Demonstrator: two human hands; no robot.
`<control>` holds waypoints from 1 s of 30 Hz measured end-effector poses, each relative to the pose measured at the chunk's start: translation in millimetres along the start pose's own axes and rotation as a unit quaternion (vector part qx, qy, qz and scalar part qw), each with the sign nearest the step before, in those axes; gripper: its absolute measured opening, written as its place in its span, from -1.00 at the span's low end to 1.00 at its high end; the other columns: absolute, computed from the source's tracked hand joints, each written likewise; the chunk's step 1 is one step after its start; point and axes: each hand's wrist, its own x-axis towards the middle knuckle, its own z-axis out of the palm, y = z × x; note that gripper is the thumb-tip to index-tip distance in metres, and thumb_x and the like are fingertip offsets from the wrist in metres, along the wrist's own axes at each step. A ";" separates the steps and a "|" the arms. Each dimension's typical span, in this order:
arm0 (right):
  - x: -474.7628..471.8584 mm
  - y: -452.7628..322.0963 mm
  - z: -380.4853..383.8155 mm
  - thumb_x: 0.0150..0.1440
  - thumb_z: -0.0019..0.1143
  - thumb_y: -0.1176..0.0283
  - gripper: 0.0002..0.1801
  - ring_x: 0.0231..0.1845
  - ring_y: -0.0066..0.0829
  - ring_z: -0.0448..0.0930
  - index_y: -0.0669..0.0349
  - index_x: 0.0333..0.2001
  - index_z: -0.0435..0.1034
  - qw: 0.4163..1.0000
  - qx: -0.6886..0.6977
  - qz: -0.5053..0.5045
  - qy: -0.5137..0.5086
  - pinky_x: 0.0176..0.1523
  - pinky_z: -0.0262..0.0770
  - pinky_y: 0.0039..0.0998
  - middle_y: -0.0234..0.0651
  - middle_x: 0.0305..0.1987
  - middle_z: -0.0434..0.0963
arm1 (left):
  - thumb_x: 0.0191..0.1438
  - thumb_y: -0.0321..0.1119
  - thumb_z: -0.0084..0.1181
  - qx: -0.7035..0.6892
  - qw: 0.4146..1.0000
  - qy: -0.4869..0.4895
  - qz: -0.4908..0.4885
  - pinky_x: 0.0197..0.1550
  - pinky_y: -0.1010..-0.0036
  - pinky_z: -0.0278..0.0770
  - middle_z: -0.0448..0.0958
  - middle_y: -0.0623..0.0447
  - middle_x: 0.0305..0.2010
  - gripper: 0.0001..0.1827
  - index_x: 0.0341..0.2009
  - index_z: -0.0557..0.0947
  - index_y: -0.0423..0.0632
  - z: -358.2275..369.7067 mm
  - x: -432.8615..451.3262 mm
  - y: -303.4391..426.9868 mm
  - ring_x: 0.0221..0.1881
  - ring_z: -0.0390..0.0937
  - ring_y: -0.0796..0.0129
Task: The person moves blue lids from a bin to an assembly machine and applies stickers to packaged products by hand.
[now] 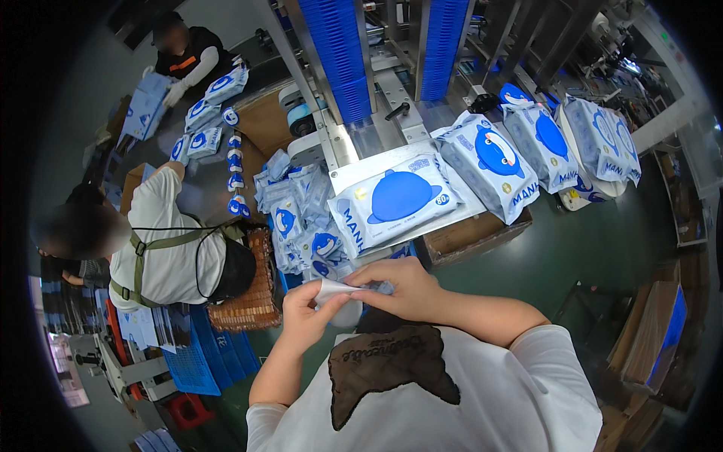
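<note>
My left hand (pixel 305 316) pinches one side of a thin white sheet (pixel 334 289), perhaps film or backing. My right hand (pixel 404 288) grips the other side, so the sheet is stretched between my fingertips in front of my chest. Just beyond my hands, a wet-wipe pack (pixel 395 203) with a blue whale-shaped lid lies flat on a metal plate (pixel 471 210). Another wipe pack (pixel 488 164) leans to its right, overlapping the plate. Left of the plate is a heap of wipe packs (pixel 305 220), partly hidden by my hands at its near end.
Two tall stacks of blue lids (pixel 339 56) stand in the machine's metal guides ahead. More packs (pixel 601 138) sit on the conveyor to the right. A seated co-worker (pixel 175 248) is close on the left; another person (pixel 189 56) handles a carton. A cardboard box (pixel 480 237) is below the plate.
</note>
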 end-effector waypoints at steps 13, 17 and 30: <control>-11.7 14.6 -66.2 0.19 0.01 0.44 -0.87 -0.28 -0.55 0.54 0.27 -0.25 0.43 0.837 0.431 0.203 0.269 -0.13 0.50 -0.48 -0.34 -0.26 0.53 | -0.16 -0.54 0.12 0.069 0.979 0.113 0.153 -0.01 0.38 0.36 0.39 -0.11 -0.05 -0.57 -0.10 0.45 -0.24 -11.1 -1.7 -0.2 -0.04 0.39 0.23; -15.3 -9.2 -77.9 0.13 -0.01 0.52 -0.92 -0.30 -0.53 0.54 0.24 -0.27 0.41 0.910 -0.039 -0.057 0.408 -0.26 0.48 -0.45 -0.29 -0.22 0.55 | -0.34 -0.50 0.01 0.404 0.862 0.072 0.298 -0.13 0.39 0.41 0.48 -0.15 -0.25 -0.57 -0.23 0.53 -0.26 -38.1 -21.5 20.2 -0.22 0.49 0.12; 23.8 -1.0 -78.7 -0.08 0.38 0.25 -0.39 -0.07 -0.27 0.48 0.24 0.01 0.30 0.961 0.276 0.010 -0.033 -0.03 0.41 -0.32 -0.19 -0.08 0.41 | 0.01 -0.44 0.18 0.029 0.985 -0.168 0.016 -0.40 0.51 0.43 0.56 -0.03 -0.45 -0.83 -0.31 0.60 -0.28 14.9 29.5 52.2 -0.46 0.54 0.30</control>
